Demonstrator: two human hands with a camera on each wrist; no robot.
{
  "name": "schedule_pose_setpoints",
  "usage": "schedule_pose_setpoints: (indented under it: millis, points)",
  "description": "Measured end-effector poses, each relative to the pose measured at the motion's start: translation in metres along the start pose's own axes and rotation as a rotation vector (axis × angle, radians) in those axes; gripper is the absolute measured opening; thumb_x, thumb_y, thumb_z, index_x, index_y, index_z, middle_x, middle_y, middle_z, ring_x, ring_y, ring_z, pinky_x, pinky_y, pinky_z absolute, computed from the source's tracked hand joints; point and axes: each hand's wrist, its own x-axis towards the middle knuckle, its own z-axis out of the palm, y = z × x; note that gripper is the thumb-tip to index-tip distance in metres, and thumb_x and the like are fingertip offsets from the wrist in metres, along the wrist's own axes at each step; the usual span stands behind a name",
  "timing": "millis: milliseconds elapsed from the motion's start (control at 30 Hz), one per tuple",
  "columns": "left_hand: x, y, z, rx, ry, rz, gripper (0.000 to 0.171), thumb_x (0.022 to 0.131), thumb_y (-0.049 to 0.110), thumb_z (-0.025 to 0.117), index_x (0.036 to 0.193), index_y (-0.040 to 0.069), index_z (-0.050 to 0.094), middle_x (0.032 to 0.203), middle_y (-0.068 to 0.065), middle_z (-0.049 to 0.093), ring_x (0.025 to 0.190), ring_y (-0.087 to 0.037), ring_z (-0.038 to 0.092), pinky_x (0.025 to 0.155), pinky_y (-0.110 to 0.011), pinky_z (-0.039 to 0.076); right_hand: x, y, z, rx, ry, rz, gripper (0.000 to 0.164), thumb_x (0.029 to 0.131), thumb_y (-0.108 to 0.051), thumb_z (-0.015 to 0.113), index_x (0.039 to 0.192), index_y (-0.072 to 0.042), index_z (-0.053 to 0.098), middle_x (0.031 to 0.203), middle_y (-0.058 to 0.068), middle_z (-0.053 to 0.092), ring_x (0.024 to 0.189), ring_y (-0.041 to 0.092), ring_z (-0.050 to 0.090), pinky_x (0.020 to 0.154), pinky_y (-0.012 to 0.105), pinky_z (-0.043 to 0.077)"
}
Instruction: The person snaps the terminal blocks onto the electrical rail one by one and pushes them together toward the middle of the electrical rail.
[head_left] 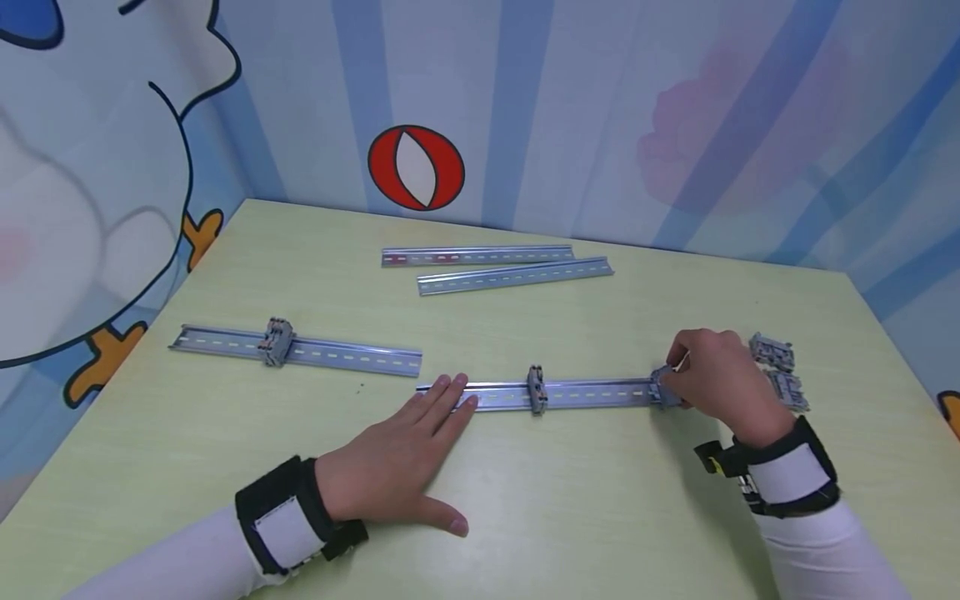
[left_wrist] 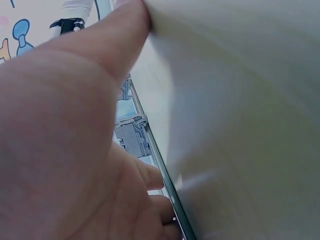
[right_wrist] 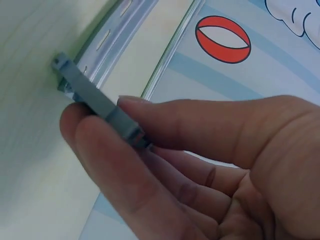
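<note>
A slotted metal DIN rail [head_left: 600,394] lies across the near middle of the table. Flat on its left end, my left hand [head_left: 393,454] presses with straight fingers, the thumb spread onto the table. One grey terminal block [head_left: 536,390] stands upright near the rail's middle. At the right end, my right hand [head_left: 723,379] pinches another grey terminal block [right_wrist: 102,102] between thumb and fingers. That block is at the rail's end; whether it is seated there I cannot tell. The left wrist view shows the mid-rail block [left_wrist: 134,135] standing beyond the left fingers.
Two grey terminal blocks [head_left: 786,390] lie to the right of my right hand. A second rail [head_left: 352,356] at left carries grey blocks [head_left: 277,342]. Two more rails [head_left: 517,276] lie farther back, one touching or nearly touching the other. A printed wall [head_left: 525,108] borders the table's back edge.
</note>
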Motion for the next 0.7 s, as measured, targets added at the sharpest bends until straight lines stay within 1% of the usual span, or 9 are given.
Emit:
schedule_pose_setpoints:
  millis: [200,300,433,600,700]
  points:
    - [0.0002,-0.0001,-0.0010,0.001,-0.002,0.000,0.124,0.072,0.081,0.057,0.157,0.005,0.006,0.163,-0.017,-0.008,0.149,-0.032,-0.006,0.120,-0.046,0.012,0.0017,-0.0038,0.0076,-0.064,0.113,-0.051,0.008,0.080,-0.003,0.063,0.085,0.004,0.063,0.071,0.012,0.063,0.051,0.016,0.055,0.049,0.032,0.045]
    - [0.0005,-0.0002,-0.0015,0.008,-0.012,-0.009,0.124,0.072,0.082,0.057,0.157,0.007,0.006,0.163,-0.016,-0.008,0.150,-0.031,-0.007,0.120,-0.045,0.011,0.0030,-0.0067,0.0095,-0.109,0.144,-0.080,0.005,0.079,0.000,0.062,0.082,0.003,0.063,0.069,0.012,0.062,0.052,0.018,0.052,0.049,0.033,0.043]
    - [0.0002,0.0005,-0.0024,0.009,-0.009,0.000,0.124,0.073,0.081,0.057,0.157,0.006,0.007,0.163,-0.016,-0.008,0.149,-0.032,-0.006,0.120,-0.046,0.012,0.0038,-0.0070,0.0089,-0.111,0.137,-0.089,0.005,0.077,0.002,0.061,0.081,0.004,0.063,0.068,0.011,0.061,0.050,0.017,0.052,0.049,0.033,0.042]
    - [0.0000,0.0009,-0.0020,0.015,0.000,0.004,0.124,0.073,0.081,0.057,0.156,0.004,0.007,0.162,-0.018,-0.007,0.149,-0.033,-0.004,0.120,-0.047,0.013,0.0053,-0.0044,0.0071,-0.060,0.092,-0.063,0.008,0.079,0.000,0.063,0.085,0.005,0.064,0.071,0.012,0.065,0.049,0.014,0.056,0.050,0.033,0.047]
    - [0.0002,0.0015,-0.0018,0.013,-0.004,0.004,0.124,0.073,0.081,0.057,0.156,0.005,0.007,0.162,-0.017,-0.007,0.149,-0.033,-0.005,0.120,-0.046,0.012,0.0060,-0.0040,0.0065,-0.058,0.081,-0.066,0.007,0.079,0.000,0.063,0.084,0.004,0.064,0.070,0.011,0.065,0.049,0.014,0.056,0.050,0.033,0.047]
